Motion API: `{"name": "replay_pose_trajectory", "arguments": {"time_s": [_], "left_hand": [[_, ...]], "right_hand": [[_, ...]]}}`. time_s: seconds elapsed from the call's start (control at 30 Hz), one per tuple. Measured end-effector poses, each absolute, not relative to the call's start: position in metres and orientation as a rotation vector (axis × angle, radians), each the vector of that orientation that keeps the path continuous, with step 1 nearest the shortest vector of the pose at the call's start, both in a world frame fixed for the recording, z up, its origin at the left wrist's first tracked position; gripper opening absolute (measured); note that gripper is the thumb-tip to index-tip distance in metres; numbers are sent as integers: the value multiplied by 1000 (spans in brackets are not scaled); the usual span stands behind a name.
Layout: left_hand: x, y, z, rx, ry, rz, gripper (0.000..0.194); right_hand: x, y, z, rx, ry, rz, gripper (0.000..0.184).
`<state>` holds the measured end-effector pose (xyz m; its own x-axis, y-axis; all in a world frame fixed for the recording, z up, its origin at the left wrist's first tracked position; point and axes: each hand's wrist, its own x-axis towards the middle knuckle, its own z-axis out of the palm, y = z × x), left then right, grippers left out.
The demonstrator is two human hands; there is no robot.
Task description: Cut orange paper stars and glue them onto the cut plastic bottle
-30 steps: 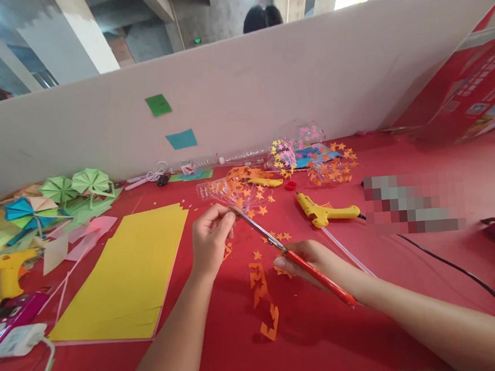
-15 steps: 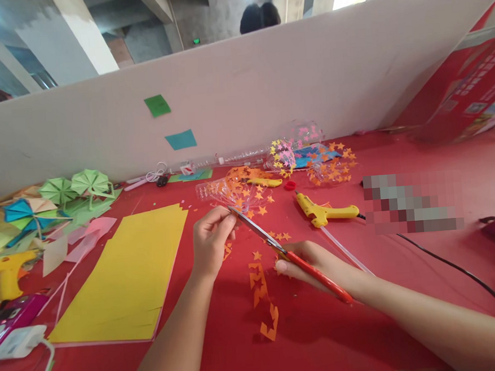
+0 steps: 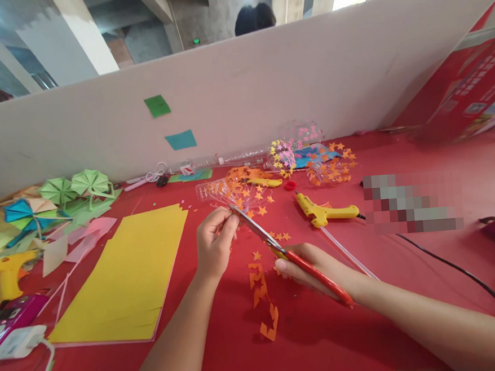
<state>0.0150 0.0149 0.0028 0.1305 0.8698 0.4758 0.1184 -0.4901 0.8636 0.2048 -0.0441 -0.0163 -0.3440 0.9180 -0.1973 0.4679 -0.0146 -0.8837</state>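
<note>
Red-handled scissors [image 3: 319, 275] lie in the grip of my right hand [image 3: 306, 260], their blades pointing up and left, nearly together. Thumb and fingers of my left hand [image 3: 215, 241] are pinched at the blade tips; whatever they hold is too small or hidden to make out. Below the blades, orange paper scraps with star-shaped cut-outs [image 3: 258, 283] rest on the red table [image 3: 225, 351], along with loose orange paper stars [image 3: 256, 255]. Just beyond the tips lies a cut clear plastic bottle [image 3: 209, 191] with orange stars on its strips.
Yellow paper sheets [image 3: 126, 267] lie left, near folded paper umbrellas [image 3: 90, 182] and a yellow glue gun [image 3: 10, 270]. Another yellow glue gun [image 3: 332, 212] with a cable is at right. A yellow cutter [image 3: 266, 182] and star-covered bottles [image 3: 283, 157] are by the white partition [image 3: 232, 90].
My left hand has shifted slightly right along the scissors' tips, its pinch kept. The scissors and right hand have barely moved. A head behind the partition has moved slightly left.
</note>
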Motion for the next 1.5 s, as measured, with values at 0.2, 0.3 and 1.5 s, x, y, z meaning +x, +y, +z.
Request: {"name": "replay_pose_trajectory", "arguments": {"time_s": [0.2,0.3,1.5], "left_hand": [[16,14,3,1770,966,1417,29],[16,14,2,1766,965,1425,28],[9,24,-3,1523,686,-123,19]], "right_hand": [[206,-43,-25,-1416,-1789,1353,51],[206,-43,-24,-1432,-1799,1334,51],[203,-39,0,-1383,-1300,1321,48]]}}
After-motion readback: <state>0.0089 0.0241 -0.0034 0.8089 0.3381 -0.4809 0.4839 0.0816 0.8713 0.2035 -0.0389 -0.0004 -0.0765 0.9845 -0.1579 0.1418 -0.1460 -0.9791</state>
